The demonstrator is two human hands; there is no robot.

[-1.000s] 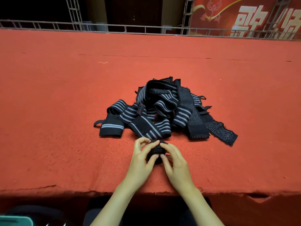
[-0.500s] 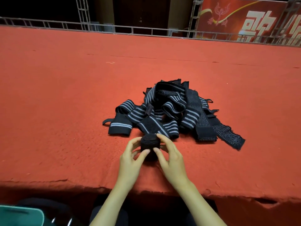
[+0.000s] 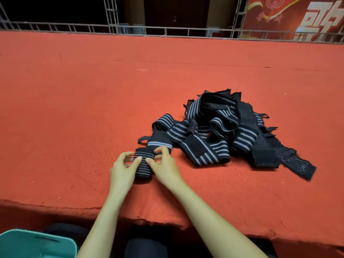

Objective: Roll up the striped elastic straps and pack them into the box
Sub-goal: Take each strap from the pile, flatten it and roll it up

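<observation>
Left grip (image 3: 124, 167) and right grip (image 3: 163, 164) pinch a black, grey-striped rolled elastic strap (image 3: 143, 165) on the red felt tabletop (image 3: 74, 108), beside the tangled pile (image 3: 214, 131); a loosened pinch could let the springy roll unwind

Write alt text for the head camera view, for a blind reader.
The left hand and right hand grip a rolled striped strap on a red table. A pile of loose straps lies beyond; a teal box shows lower left.

Black straps (image 3: 214, 127) striped grey, red carpet (image 3: 74, 108), teal box (image 3: 37, 244).
</observation>
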